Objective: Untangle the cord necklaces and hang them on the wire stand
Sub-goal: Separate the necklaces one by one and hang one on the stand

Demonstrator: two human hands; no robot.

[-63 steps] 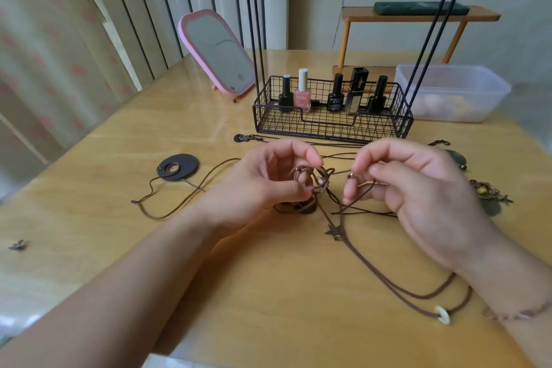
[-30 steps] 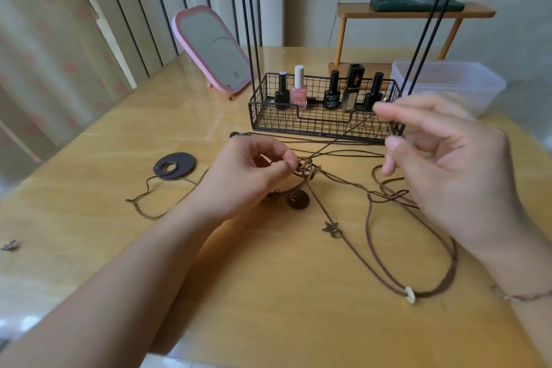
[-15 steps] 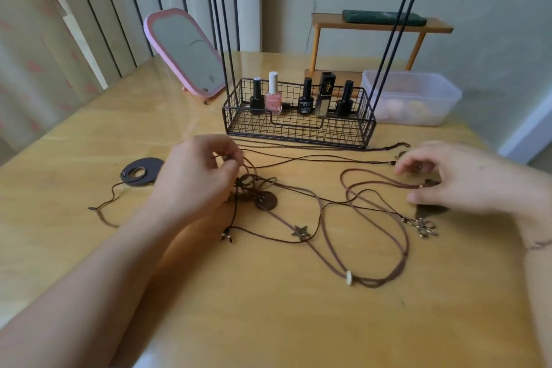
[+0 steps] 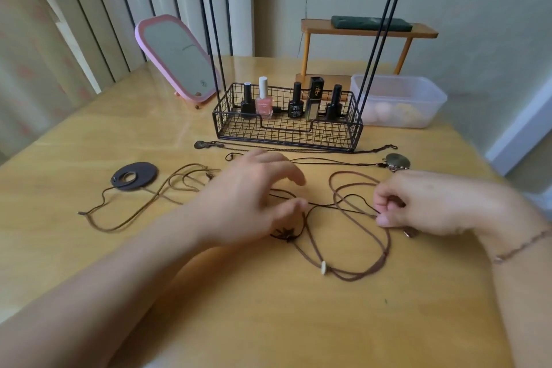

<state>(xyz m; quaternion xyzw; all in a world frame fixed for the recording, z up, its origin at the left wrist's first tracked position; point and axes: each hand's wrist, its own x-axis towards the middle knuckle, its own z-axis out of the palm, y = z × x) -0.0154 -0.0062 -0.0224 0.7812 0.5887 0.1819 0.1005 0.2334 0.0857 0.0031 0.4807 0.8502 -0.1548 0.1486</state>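
Observation:
Several brown cord necklaces lie tangled on the wooden table [image 4: 268,308]. A brown cord loop with a white bead [image 4: 323,267] spreads between my hands. My left hand [image 4: 251,203] hovers over the tangle with fingers spread and relaxed, a star pendant [image 4: 286,232] just below it. My right hand [image 4: 424,206] pinches a thin dark cord at the loop's right side. A dark ring pendant [image 4: 135,176] on its cord lies to the left. A round metal pendant [image 4: 397,161] lies at the right. The black wire stand [image 4: 286,131] rises behind, its hooks at the top edge.
The stand's basket holds several nail polish bottles [image 4: 264,101]. A pink mirror [image 4: 176,57] leans at the back left. A clear plastic box [image 4: 397,101] and a small wooden shelf [image 4: 367,31] stand at the back right. Another thin necklace [image 4: 206,145] lies before the basket.
My left hand let go of the knot and opened over the cords. My right hand came down from the raised cord end and now pinches a thin cord on the table.

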